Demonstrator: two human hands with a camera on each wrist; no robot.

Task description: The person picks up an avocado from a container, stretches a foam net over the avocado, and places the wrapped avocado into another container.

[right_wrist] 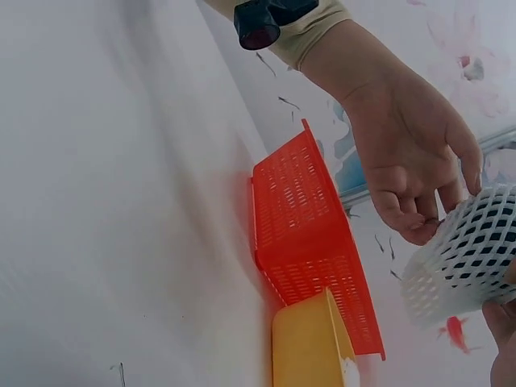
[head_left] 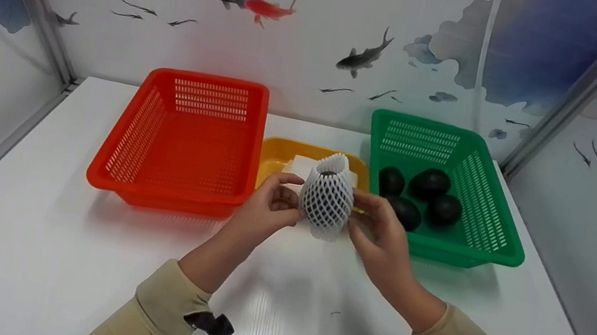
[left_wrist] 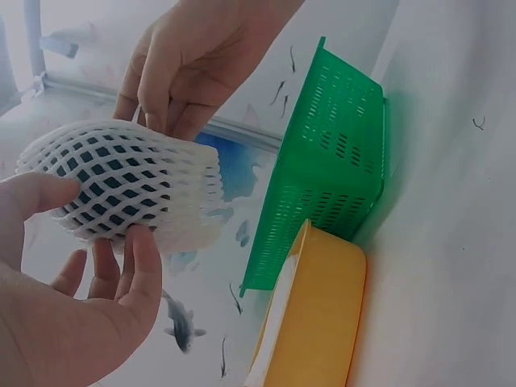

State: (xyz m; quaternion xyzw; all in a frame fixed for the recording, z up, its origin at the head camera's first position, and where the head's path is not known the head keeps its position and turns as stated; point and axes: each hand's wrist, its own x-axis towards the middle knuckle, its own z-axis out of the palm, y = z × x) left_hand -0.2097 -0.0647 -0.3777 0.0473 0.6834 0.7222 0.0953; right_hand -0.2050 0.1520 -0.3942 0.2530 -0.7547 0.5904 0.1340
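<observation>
A white foam fruit net (head_left: 326, 209) is held up over the table, with a dark, egg-shaped fruit that looks like an avocado (head_left: 328, 173) showing through its mesh and at its top opening. My left hand (head_left: 266, 211) grips it from the left, thumb and fingertips pressed against the mesh. From the other side, my right hand (head_left: 382, 231) pinches the net between thumb and fingers. In the left wrist view, the net (left_wrist: 121, 181) covers the fruit, its loose end pointing toward the green basket.
An orange-red basket (head_left: 168, 193) stands at left. Behind my hands lies a yellow tray (head_left: 274, 154) with white material (head_left: 302, 163) in it. The green basket (head_left: 480, 249) at right contains several dark avocado-like fruits (head_left: 429, 183). Patterned walls (head_left: 303, 70) enclose the white table (head_left: 269, 334).
</observation>
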